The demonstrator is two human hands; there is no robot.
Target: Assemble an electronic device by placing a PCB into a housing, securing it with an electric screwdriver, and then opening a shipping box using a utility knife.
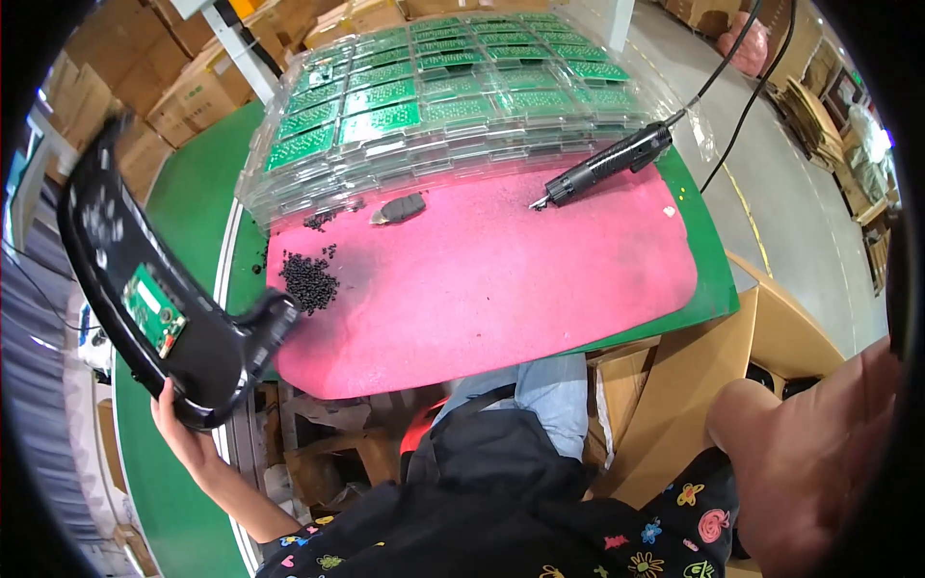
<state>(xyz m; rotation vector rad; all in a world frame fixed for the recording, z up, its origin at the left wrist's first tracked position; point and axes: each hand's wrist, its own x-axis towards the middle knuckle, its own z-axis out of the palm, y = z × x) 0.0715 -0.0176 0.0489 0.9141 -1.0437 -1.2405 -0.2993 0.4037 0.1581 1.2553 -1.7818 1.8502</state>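
Observation:
At the left, my left hand (171,424) grips the lower end of a glossy black curved plastic housing (214,352), lifting it tilted above the table's left side. A small green circuit board (157,310) sits in the middle of that housing. The fingers go partly behind the plastic. My right arm (771,424) is bent up close at the right edge, and its hand lies outside the picture. On the pink mat (482,279), right of the housing, is a pile of tiny black screws (308,281). A black electric screwdriver (612,166) lies at the mat's far right.
Stacked clear plastic trays (424,130) of green circuit boards stand along the mat's far edge. A small dark-wrapped blade (399,209) lies before them. The green table (173,501) extends left. An open cardboard box (703,376) stands at the near right; a cable rises from the screwdriver.

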